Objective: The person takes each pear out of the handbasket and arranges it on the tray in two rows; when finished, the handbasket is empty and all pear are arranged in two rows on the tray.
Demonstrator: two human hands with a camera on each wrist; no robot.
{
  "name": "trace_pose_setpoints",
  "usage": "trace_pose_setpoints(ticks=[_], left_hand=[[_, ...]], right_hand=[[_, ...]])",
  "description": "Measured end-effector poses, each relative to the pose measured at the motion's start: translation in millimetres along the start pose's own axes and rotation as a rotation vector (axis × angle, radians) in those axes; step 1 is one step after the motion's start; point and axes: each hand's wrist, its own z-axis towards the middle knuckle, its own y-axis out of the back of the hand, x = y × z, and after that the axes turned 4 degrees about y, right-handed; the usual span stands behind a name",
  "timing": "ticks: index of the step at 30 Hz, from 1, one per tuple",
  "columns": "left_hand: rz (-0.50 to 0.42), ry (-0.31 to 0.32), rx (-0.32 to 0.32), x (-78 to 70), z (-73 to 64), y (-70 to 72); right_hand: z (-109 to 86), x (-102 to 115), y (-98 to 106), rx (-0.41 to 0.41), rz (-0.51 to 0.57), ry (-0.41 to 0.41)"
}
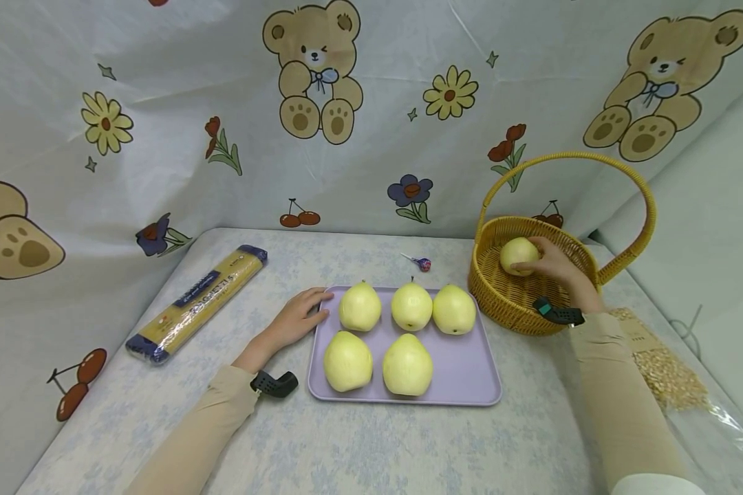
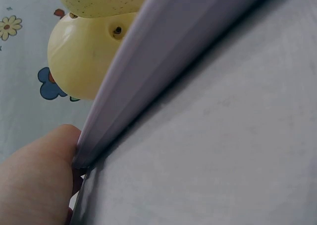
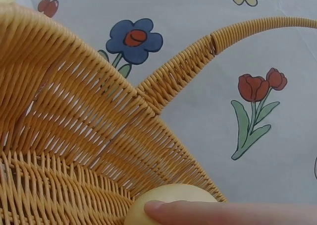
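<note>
Inside the wicker basket (image 1: 514,320), my right hand (image 1: 554,262) holds a yellow pear (image 1: 520,256) between thumb and fingers. The right wrist view shows one finger lying across this pear (image 3: 168,191), close to the basket's woven wall (image 3: 94,116). My left hand (image 1: 294,317) rests against the left edge of the lilac tray (image 1: 464,375), near its far corner. In the left wrist view the thumb (image 2: 67,136) touches the tray's rim (image 2: 114,96), with the other fingers mostly hidden. Several yellow pears (image 1: 411,307) sit on the tray in two rows.
A long pack of noodles (image 1: 198,302) lies to the left. Behind the tray is a wrapped lollipop (image 1: 422,263). A clear bag of grain-like pieces (image 1: 669,378) lies at the right, partly behind the right sleeve. The basket's tall handle (image 1: 647,206) arches above its opening.
</note>
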Motion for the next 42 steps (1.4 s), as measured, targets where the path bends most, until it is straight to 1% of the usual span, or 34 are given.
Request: trace_pose_setpoints(ticks=[3, 7, 11, 14, 18, 25, 31, 37, 40, 42], left_hand=[[0.001, -0.006, -0.002, 0.4, 0.3, -0.1], [-0.002, -0.012, -0.003, 0.6, 0.6, -0.2], [-0.002, -0.01, -0.005, 1.6, 0.8, -0.7], [-0.004, -0.008, -0.004, 2.0, 0.7, -0.9], [-0.005, -0.007, -0.002, 1.6, 0.6, -0.8], [-0.012, -0.017, -0.003, 1.5, 1.3, -0.4], [-0.009, -0.014, 0.0, 1.1, 1.3, -0.7], [-0.005, -0.01, -0.005, -0.2, 0.4, -0.1], [-0.006, -0.012, -0.005, -0.5, 0.4, -0.1], [-0.006, -0.013, -0.005, -0.2, 0.5, -0.3]], right_hand=[[1.3, -1, 0, 0.018, -0.003, 0.012], [4.3, -4, -1, 0.065, 0.009, 0.0], [8.2, -8, -3, 0.115, 0.002, 0.035], [8.9, -10, -5, 0.129, -0.007, 0.062], [6.7, -7, -6, 0.13, 0.025, 0.053], [3.8, -4, -8, 0.101, 0.039, 0.02], [1.5, 0, -6, 0.069, 0.046, -0.014], [-4.1, 15, -3, -0.027, 0.095, -0.026], [-10.3, 25, -1, -0.077, 0.126, -0.018], [-16.2, 33, -1, -0.096, 0.145, -0.009]])
